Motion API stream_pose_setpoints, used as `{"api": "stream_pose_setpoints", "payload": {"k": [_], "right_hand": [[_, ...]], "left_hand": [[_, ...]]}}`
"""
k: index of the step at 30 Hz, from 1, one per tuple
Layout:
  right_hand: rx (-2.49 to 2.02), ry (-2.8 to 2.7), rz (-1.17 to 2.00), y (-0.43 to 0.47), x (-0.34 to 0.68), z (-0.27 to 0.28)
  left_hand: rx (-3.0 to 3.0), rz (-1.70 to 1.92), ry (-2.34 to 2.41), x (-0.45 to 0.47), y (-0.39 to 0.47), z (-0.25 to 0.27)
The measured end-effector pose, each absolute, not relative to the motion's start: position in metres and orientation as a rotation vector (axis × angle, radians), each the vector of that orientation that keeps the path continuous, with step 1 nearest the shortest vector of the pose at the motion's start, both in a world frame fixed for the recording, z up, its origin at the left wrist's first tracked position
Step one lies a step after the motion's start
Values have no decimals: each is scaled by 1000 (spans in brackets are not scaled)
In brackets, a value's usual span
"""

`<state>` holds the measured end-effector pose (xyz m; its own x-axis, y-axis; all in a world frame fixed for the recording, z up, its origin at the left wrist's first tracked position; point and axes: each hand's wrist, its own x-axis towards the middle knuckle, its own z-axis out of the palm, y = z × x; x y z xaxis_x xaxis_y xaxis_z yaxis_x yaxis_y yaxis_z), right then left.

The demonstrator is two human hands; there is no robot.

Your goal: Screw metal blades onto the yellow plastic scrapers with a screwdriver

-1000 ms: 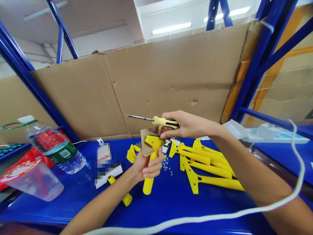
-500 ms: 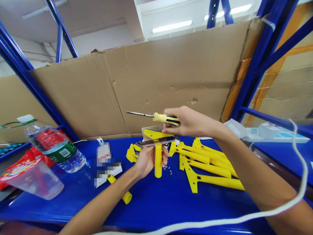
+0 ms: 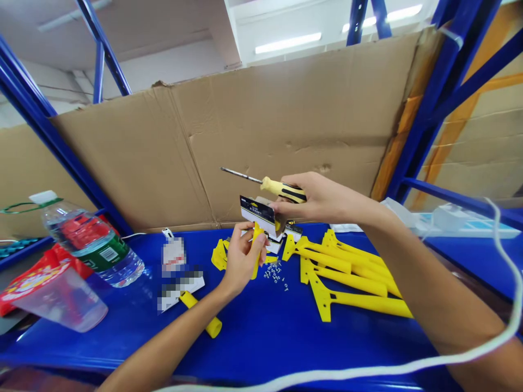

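Note:
My left hand [image 3: 243, 256] is closed round the yellow handle of a scraper [image 3: 257, 253], held above the blue table. At its head is a black-and-white printed card [image 3: 257, 215], which my right fingers touch at the edge. Up above it, my right hand [image 3: 314, 196] grips a yellow-and-black screwdriver [image 3: 281, 189], its shaft pointing left. Small screws and nuts [image 3: 273, 272] lie scattered beneath my left hand. Several yellow scraper handles [image 3: 347, 272] are piled to the right, and smaller yellow parts [image 3: 219, 255] lie just left of my left hand.
A yellow handle with a card [image 3: 212, 326] lies at the left front. Beyond it stand a clear plastic cup [image 3: 77, 307] and a water bottle [image 3: 90, 245]. A cardboard wall [image 3: 286, 125] closes the back. A white cable [image 3: 347, 373] crosses the foreground.
My left hand has turned the scraper, so the card's printed face now shows. My right hand has moved slightly, with the screwdriver higher and further right, its fingers at the card.

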<state>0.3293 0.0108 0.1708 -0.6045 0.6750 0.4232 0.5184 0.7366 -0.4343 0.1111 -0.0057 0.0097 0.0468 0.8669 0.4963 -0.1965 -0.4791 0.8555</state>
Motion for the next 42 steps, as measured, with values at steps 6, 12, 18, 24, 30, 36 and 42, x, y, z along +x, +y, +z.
{"api": "stream_pose_setpoints", "payload": {"k": [6,12,18,24,30,36,42], "right_hand": [[-737,-2296,927,-1,337,176],[-751,-2409,620,6,336,173],[-846,-2389,312,20,331,164],[-710,-2598,479,23,319,158],[-680,-2591,445,22,304,148],[-587,-2629,503,35,274,127],[-444,-2753,585,73,185,85]], "left_hand": [[1353,1482,483,102,1,7],[1313,1332,480,107,-6,12],[1357,1031,476,107,-24,17],[1276,1125,712,109,-54,21],[1887,1208,1344,75,-93,8],[2271,833,1831,-6,-132,-31],[2345,760,1704,-63,-170,-33]]}}
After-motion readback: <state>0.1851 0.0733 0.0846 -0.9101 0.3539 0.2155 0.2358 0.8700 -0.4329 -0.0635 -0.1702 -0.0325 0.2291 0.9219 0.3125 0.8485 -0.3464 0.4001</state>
